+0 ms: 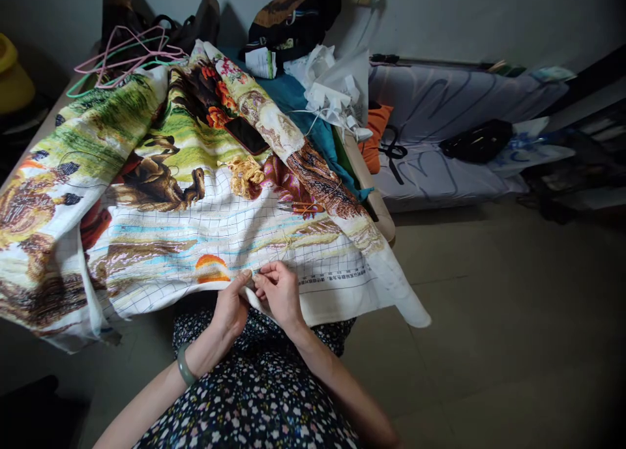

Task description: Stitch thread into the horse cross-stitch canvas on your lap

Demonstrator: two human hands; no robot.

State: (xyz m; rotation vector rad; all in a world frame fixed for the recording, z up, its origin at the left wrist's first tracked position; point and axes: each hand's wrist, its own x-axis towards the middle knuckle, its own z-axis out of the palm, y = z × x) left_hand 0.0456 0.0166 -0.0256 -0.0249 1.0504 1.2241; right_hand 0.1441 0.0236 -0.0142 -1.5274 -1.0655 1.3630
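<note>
Soft daylight, dark corners — edges warped

No readable text

A row of small print runs along the white edge of the embroidery cloth (337, 281), too small and blurred to make out.

A large cross-stitch cloth (205, 221) lies spread over the table (379, 208), its near edge hanging down onto the person's lap, where the left hand (231, 309) and right hand (280, 291) meet side by side at the hem. On the cloth lie a bundle of threads (244, 175) and, behind it, a phone (246, 135); clothes hangers (122, 55) rest at the far left corner. To the right of the table stands a bed (454, 143), with a bag (476, 141) and scissors (392, 152) on it.
</note>
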